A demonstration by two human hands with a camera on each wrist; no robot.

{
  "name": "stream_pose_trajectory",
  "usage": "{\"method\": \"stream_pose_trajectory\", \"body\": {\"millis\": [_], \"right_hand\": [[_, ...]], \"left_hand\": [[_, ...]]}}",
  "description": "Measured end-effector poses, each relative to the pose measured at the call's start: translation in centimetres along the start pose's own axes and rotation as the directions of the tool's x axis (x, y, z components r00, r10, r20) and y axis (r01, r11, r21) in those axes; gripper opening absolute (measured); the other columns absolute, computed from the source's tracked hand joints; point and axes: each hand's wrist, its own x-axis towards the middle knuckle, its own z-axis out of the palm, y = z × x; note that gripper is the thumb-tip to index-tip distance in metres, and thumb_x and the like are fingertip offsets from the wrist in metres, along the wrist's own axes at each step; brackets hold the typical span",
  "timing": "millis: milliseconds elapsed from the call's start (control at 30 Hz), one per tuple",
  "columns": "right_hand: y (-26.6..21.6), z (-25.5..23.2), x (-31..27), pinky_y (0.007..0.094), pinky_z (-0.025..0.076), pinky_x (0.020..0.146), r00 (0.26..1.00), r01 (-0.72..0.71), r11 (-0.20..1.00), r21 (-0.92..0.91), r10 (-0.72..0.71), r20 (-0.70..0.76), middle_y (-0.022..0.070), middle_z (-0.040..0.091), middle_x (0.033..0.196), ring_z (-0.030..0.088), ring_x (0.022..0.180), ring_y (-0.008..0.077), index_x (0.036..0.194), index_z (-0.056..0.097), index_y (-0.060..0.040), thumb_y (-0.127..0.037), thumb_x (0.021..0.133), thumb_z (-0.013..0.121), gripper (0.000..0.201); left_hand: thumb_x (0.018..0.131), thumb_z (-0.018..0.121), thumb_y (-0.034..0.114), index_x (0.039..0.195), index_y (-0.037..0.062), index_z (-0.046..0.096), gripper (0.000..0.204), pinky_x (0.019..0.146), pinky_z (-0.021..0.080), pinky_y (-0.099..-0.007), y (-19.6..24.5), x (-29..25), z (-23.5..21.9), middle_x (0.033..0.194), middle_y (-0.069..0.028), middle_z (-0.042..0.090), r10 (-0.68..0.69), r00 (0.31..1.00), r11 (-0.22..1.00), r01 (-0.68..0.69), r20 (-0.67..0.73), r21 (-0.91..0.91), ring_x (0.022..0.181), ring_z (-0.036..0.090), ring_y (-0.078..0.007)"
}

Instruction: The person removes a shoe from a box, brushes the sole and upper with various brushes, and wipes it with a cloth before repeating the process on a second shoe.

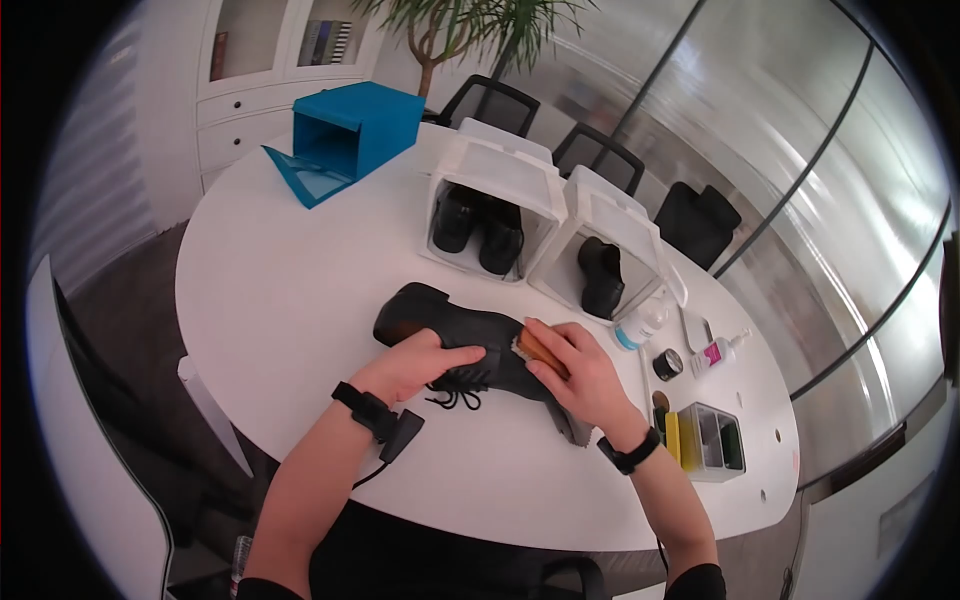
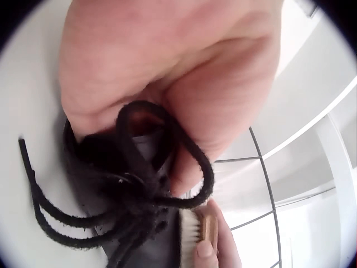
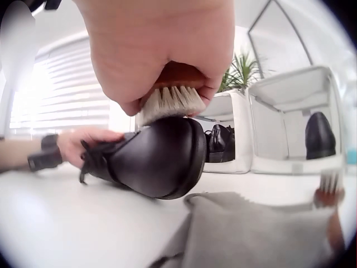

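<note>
A black lace-up shoe lies tilted over the white table, its heel at the left and its laces toward the person. The left hand grips the shoe at its opening, thumb along the upper near the laces. In the right hand is a wooden brush, pinched between thumb and fingers. Its pale bristles touch the shoe's upper toward the toe in the right wrist view. A grey cloth lies just beyond the toe.
Two white boxes with black shoes and an open blue box stand at the back of the table. At the right are bottles, a small black jar, another brush and a divided container.
</note>
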Motion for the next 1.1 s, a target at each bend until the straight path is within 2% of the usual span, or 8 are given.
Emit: {"method": "stream_pose_trajectory", "body": {"millis": [333, 400, 467, 500, 600, 733, 867, 1100], "right_hand": [[-4.0, 8.9, 12.7, 0.0406, 0.051, 0.094, 0.955, 0.292, 0.956, 0.008, -0.292, 0.058, 0.01, 0.069, 0.107, 0.062, 0.104, 0.0328, 0.137, 0.068, -0.0194, -0.034, 0.095, 0.073, 0.045], [-5.5, 11.3, 15.2, 0.0407, 0.051, 0.093, 0.944, 0.322, 0.947, 0.002, -0.321, 0.068, 0.0096, 0.069, 0.104, 0.062, 0.102, 0.0326, 0.134, 0.07, -0.0204, -0.034, 0.094, 0.073, 0.042], [-6.9, 13.3, 17.2, 0.0405, 0.052, 0.09, 0.887, 0.443, 0.89, -0.105, -0.418, 0.198, 0.0083, 0.069, 0.098, 0.063, 0.098, 0.0313, 0.126, 0.073, -0.0225, -0.034, 0.094, 0.072, 0.035], [-7.6, 13.8, 17.8, 0.0398, 0.053, 0.088, 0.887, 0.417, 0.892, -0.175, -0.357, 0.293, 0.007, 0.069, 0.095, 0.064, 0.096, 0.0299, 0.123, 0.073, -0.0235, -0.034, 0.094, 0.071, 0.031], [-8.3, 12.7, 18.3, 0.0395, 0.054, 0.087, 0.887, 0.379, 0.896, -0.232, -0.28, 0.367, 0.0075, 0.069, 0.096, 0.064, 0.097, 0.0299, 0.125, 0.072, -0.0228, -0.035, 0.095, 0.07, 0.033], [-5.7, 9.5, 16.1, 0.0418, 0.055, 0.084, 0.925, 0.331, 0.93, -0.159, -0.287, 0.25, 0.0099, 0.068, 0.095, 0.065, 0.097, 0.0315, 0.121, 0.072, -0.0247, -0.036, 0.095, 0.068, 0.029], [-3.5, 5.8, 11.3, 0.0428, 0.054, 0.089, 0.976, 0.158, 0.984, -0.077, -0.143, 0.166, 0.0108, 0.069, 0.104, 0.065, 0.102, 0.0348, 0.135, 0.067, -0.0218, -0.037, 0.098, 0.066, 0.04], [-0.2, 1.1, 3.1, 0.0416, 0.052, 0.094, 0.999, 0.052, 0.991, -0.124, -0.053, -0.01, 0.012, 0.067, 0.116, 0.062, 0.106, 0.0343, 0.145, 0.061, -0.0208, -0.026, 0.098, 0.07, 0.048]], "left_hand": [[0.097, 0.075, 0.014, 0.136, 0.0032, 0.063, 0.042, 0.092, 0.051, -0.0269, -1.6, 1.0, -0.3, 0.124, -0.004, 0.071, 0.046, 0.998, 0.999, -0.045, -0.03, 0.03, 0.113, 0.065, -0.011], [0.097, 0.074, 0.014, 0.132, 0.0066, 0.064, 0.037, 0.08, 0.05, -0.0253, -1.4, 0.8, 0.2, 0.119, -0.0024, 0.07, 0.217, 0.976, 0.975, -0.216, 0.01, -0.059, 0.104, 0.063, -0.008], [0.098, 0.069, 0.016, 0.125, 0.0097, 0.066, 0.028, 0.069, 0.045, -0.024, 0.4, -0.4, 0.6, 0.111, -0.0002, 0.068, 0.025, 0.996, 0.972, -0.003, -0.089, 0.237, 0.094, 0.058, -0.006], [0.1, 0.064, 0.018, 0.118, 0.0118, 0.067, 0.02, 0.063, 0.041, -0.024, -0.8, -0.1, 0.5, 0.104, 0.0018, 0.065, 0.161, 0.985, 0.965, -0.142, -0.07, 0.222, 0.087, 0.052, -0.0049], [0.1, 0.064, 0.018, 0.116, 0.0111, 0.065, 0.017, 0.064, 0.042, -0.0239, -0.1, 0.2, 0.3, 0.105, 0.0017, 0.065, 0.077, 0.993, 0.958, -0.05, -0.087, 0.282, 0.088, 0.052, -0.0043], [0.093, 0.074, 0.009, 0.129, 0.0072, 0.062, 0.038, 0.074, 0.048, -0.0277, -2.4, 1.7, 1.7, 0.113, -0.0017, 0.067, 0.404, 0.888, 0.897, -0.432, -0.218, -0.094, 0.101, 0.061, -0.0086], [0.094, 0.075, 0.008, 0.124, 0.0014, 0.069, 0.032, 0.084, 0.052, -0.0282, -1.7, 1.7, 0.7, 0.108, -0.0022, 0.071, 0.079, 0.988, 0.995, -0.087, -0.133, -0.052, 0.101, 0.065, -0.0117], [0.097, 0.072, 0.007, 0.119, -0.0005, 0.071, 0.024, 0.085, 0.057, -0.031, -1.0, 0.9, 1.9, 0.114, -0.0077, 0.075, 0.035, 0.988, 0.982, -0.062, -0.151, -0.178, 0.099, 0.072, -0.0158]]}}
